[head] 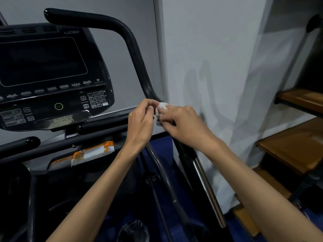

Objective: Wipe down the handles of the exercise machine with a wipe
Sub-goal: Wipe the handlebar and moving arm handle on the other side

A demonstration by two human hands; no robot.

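Left hand and right hand both pinching a bunched white wipe, beside black handle

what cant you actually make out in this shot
Head view only:
- Wipe: mostly hidden between the left hand and right hand; its full size and folding cannot be told.
- Where the wipe meets the handle: covered by both hands.
- Console button labels: too small and dark to read; the left edge cuts it off.
- Orange and white packet: print blurred, unreadable.
- Clear object at bottom edge: cut off, unidentifiable.
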